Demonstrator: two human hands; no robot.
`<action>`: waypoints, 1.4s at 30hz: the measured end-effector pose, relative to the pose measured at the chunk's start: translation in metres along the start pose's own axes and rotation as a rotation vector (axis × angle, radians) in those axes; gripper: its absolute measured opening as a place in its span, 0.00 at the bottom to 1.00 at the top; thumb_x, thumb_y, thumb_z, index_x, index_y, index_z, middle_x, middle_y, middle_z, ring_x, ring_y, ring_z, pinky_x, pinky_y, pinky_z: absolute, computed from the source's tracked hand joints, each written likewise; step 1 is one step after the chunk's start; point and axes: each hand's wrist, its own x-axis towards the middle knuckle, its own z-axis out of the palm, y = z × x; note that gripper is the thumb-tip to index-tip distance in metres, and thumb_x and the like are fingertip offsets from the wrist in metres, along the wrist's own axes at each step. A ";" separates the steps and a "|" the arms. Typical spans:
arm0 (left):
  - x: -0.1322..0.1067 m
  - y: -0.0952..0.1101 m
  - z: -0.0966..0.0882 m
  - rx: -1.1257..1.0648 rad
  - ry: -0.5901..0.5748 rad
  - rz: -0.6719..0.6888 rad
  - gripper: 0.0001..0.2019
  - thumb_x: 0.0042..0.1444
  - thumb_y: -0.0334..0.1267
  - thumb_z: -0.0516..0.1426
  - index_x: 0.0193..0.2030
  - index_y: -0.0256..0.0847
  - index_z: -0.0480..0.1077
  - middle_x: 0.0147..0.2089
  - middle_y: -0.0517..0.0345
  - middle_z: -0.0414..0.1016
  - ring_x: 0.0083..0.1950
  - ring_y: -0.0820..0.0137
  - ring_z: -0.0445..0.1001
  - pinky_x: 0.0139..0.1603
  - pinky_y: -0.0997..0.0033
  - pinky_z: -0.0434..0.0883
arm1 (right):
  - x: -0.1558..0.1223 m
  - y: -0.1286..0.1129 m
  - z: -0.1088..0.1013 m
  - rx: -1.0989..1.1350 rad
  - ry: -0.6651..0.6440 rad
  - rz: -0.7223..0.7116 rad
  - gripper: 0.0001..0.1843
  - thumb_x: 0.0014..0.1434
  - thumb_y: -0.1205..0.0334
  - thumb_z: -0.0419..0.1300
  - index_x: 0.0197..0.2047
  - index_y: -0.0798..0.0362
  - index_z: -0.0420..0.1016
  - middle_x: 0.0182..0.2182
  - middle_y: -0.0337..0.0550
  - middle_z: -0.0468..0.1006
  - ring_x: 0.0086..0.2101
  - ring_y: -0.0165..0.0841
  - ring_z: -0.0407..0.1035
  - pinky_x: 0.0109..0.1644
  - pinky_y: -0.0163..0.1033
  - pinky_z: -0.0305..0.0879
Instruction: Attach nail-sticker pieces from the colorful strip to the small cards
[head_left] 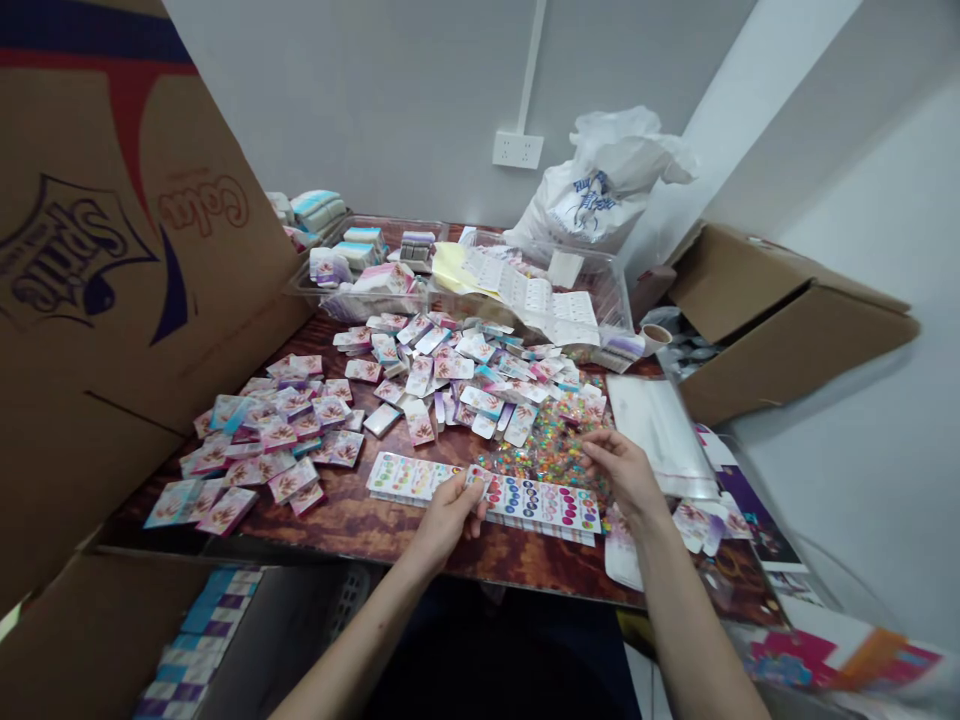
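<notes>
My left hand point(450, 515) pinches a small printed card point(478, 478) at the near edge of the wooden table point(352, 515). Under it lie two long sheets of coloured stickers point(544, 503) side by side. My right hand point(622, 470) rests with curled fingers at the edge of a pile of small colourful pieces point(544, 450); what it grips, if anything, is too small to name. Many small pink and purple printed cards point(277, 435) are scattered across the table beyond both hands.
A large cardboard box flap point(112, 270) walls the left side. Clear plastic trays point(600, 275) with packets and sheets stand at the back, with a white plastic bag point(607, 180) behind. An open carton point(780, 320) sits right, clear bags point(660, 425) beside it. A basket point(300, 620) stands below.
</notes>
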 end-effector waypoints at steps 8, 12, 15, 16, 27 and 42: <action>0.005 -0.002 0.011 -0.044 -0.036 -0.013 0.18 0.55 0.54 0.54 0.33 0.37 0.63 0.24 0.65 0.66 0.17 0.81 0.60 0.17 0.80 0.54 | -0.007 -0.005 -0.001 0.040 0.015 0.047 0.21 0.39 0.48 0.72 0.28 0.53 0.71 0.16 0.35 0.72 0.14 0.27 0.61 0.18 0.33 0.56; 0.006 -0.004 0.012 -0.040 -0.017 -0.015 0.18 0.56 0.53 0.54 0.35 0.37 0.64 0.23 0.66 0.65 0.17 0.81 0.59 0.17 0.80 0.53 | -0.008 -0.009 -0.004 0.039 0.015 0.032 0.23 0.40 0.45 0.71 0.30 0.54 0.72 0.19 0.38 0.74 0.16 0.28 0.62 0.19 0.34 0.56; 0.006 -0.004 0.013 -0.023 -0.027 -0.004 0.18 0.56 0.53 0.54 0.33 0.37 0.63 0.23 0.66 0.64 0.16 0.81 0.59 0.17 0.80 0.54 | -0.008 -0.010 -0.005 -0.104 0.102 -0.027 0.21 0.43 0.44 0.68 0.30 0.54 0.72 0.18 0.37 0.73 0.17 0.29 0.62 0.20 0.34 0.56; 0.007 -0.004 0.013 -0.012 -0.031 -0.005 0.18 0.56 0.53 0.53 0.32 0.38 0.62 0.23 0.66 0.64 0.16 0.81 0.58 0.18 0.80 0.54 | -0.009 -0.011 -0.005 -0.150 0.137 -0.050 0.20 0.44 0.45 0.67 0.29 0.53 0.72 0.17 0.36 0.72 0.17 0.29 0.61 0.20 0.34 0.55; 0.006 -0.005 0.017 0.144 -0.165 -0.011 0.11 0.52 0.38 0.58 0.42 0.38 0.67 0.29 0.64 0.68 0.24 0.77 0.63 0.26 0.78 0.60 | -0.073 -0.030 0.081 -0.354 -0.335 -0.272 0.10 0.61 0.57 0.56 0.30 0.51 0.70 0.25 0.38 0.71 0.26 0.32 0.65 0.32 0.35 0.59; -0.009 0.009 -0.008 0.328 -0.376 -0.051 0.12 0.57 0.46 0.54 0.39 0.40 0.69 0.25 0.63 0.69 0.22 0.74 0.67 0.24 0.76 0.62 | -0.069 -0.025 0.087 -0.310 -0.650 -0.148 0.09 0.56 0.55 0.61 0.30 0.53 0.73 0.26 0.38 0.72 0.29 0.33 0.66 0.34 0.35 0.60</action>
